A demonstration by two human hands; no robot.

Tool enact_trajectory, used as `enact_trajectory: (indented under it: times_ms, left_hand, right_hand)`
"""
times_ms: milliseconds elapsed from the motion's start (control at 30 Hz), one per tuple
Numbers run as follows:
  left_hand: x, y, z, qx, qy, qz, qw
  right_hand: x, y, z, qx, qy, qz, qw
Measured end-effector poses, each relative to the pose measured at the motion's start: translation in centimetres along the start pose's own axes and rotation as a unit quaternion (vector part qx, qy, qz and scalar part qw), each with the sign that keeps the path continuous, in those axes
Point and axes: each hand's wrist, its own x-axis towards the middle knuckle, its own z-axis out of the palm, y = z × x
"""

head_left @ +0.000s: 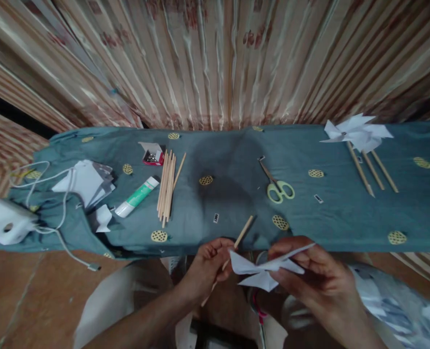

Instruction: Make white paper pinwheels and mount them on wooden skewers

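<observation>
Left hand (pixel 209 266) closed around a stick (pixel 244 230), right hand (pixel 318 276) pinching a paper pinwheel (pixel 260 280) at the tablecloth's (pixel 233 198) near edge, stick slanting away rightward, roomy cloth beyond, between loose sticks (pixel 167 186) and scissors (pixel 274 183).

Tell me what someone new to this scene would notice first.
Probably the white pinwheel in the right grip, low near the middle, next to the stick in the left grip. The eye might then go to the white pinwheels on sticks at the right of the teal cloth, and the green-handled scissors near its middle.
</observation>
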Motion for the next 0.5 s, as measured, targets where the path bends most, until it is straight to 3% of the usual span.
enact_trajectory:
  times_ms: [100, 200, 333, 500]
  left_hand:
    - [-0.2, -1.0, -1.1, -0.018, 0.042, -0.036, 0.998]
    - [0.1, -1.3, -2.3, -0.032, 0.063, -0.057, 0.996]
    - [0.5, -1.4, -3.3, -0.023, 0.064, -0.080, 0.994]
    - [0.9, -1.2, -3.5, -0.010, 0.055, -0.090, 0.994]
  right_hand:
    - [-0.7, 1.0, 0.5, -0.128, -0.027, -0.058, 0.990]
    - [-0.7, 2.5, 1.1, -0.222, -0.026, -0.069, 0.972]
    - [-0.6, 3.8, 2.2, -0.239, 0.006, -0.067, 0.969]
    - [-0.5, 4.3, 3.2, -0.242, -0.003, -0.078, 0.967]
